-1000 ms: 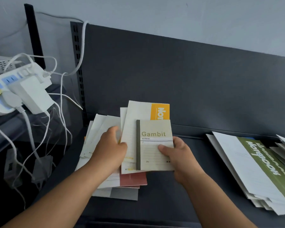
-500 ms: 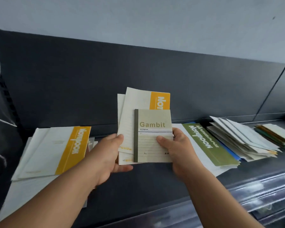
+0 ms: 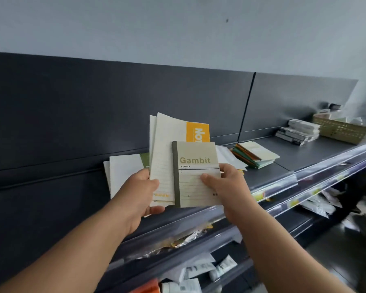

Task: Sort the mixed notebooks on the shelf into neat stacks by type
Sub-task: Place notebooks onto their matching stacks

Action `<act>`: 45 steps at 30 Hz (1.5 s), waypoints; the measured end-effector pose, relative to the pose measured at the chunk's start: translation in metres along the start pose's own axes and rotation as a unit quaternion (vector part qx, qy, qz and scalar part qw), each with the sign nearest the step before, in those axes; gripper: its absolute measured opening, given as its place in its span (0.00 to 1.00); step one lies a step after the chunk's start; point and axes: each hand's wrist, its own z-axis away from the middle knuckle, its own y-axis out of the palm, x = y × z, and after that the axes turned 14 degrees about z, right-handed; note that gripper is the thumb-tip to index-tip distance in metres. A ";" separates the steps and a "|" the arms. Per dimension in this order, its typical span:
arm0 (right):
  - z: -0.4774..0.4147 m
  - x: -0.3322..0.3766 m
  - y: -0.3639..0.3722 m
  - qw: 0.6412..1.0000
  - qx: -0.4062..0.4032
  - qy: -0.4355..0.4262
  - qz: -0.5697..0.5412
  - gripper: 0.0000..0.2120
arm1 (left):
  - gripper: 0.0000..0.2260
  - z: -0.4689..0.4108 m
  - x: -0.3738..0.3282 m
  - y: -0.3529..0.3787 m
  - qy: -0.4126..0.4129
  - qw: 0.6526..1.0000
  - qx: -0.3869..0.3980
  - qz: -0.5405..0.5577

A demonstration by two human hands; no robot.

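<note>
Holding a fan of notebooks above the shelf, the person grips them with both hands near the middle of the view. The right hand pinches the front one, a small beige notebook with a dark green spine: the thumb curls onto its ruled cover and the fingers sit behind it. Its cover reads "Gambit" in gold, with "NOTEBOOK" in small print beneath.

At 9 o'clock from it, the left hand grips two or three larger cream notebooks, thumb on the front cover and fingers curled under the lower edge. The front one bears an orange band at 12 o'clock, its white letters cut off after "No". Small orange print near its lower edge is too blurred to read.

Behind the held notebooks a loose white pile lies on the shelf, a green strip showing at its upper right. At 2 o'clock lies a stack of green, orange and cream covers. Farther along the same line sit flat boxes just beside a woven basket.

At 4 o'clock the shelf's clear rail carries yellow tags, unreadable. At 6 o'clock a lower shelf holds white tubes.
</note>
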 end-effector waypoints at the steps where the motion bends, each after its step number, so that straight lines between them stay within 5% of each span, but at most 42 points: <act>1: -0.003 -0.006 -0.017 1.000 -0.006 -0.001 0.004 0.12 | 0.13 0.000 0.003 0.017 0.003 1.000 0.002 -0.002; 20: -0.130 -0.056 -0.171 0.994 -0.087 0.055 0.036 0.09 | 0.15 -0.122 0.018 0.184 0.066 0.995 -0.036 -0.072; 28: -0.204 -0.077 -0.200 0.997 -0.048 0.048 0.023 0.09 | 0.13 -0.181 0.025 0.207 0.055 0.975 -0.149 -0.155; 31: -0.238 -0.087 -0.208 0.998 -0.026 0.034 0.037 0.17 | 0.14 -0.192 0.030 0.213 0.084 0.935 -0.212 -0.272; 38: -0.313 -0.106 -0.234 0.996 0.043 -0.010 0.078 0.22 | 0.28 -0.194 0.053 0.233 0.086 0.712 -0.315 -0.621; 41: -0.334 -0.112 -0.244 0.993 0.061 -0.030 0.096 0.21 | 0.29 -0.192 0.056 0.245 0.069 0.675 -0.340 -0.651; 45: -0.353 -0.118 -0.257 0.988 0.069 -0.058 0.128 0.20 | 0.26 -0.193 0.058 0.280 0.113 0.690 -0.323 -0.638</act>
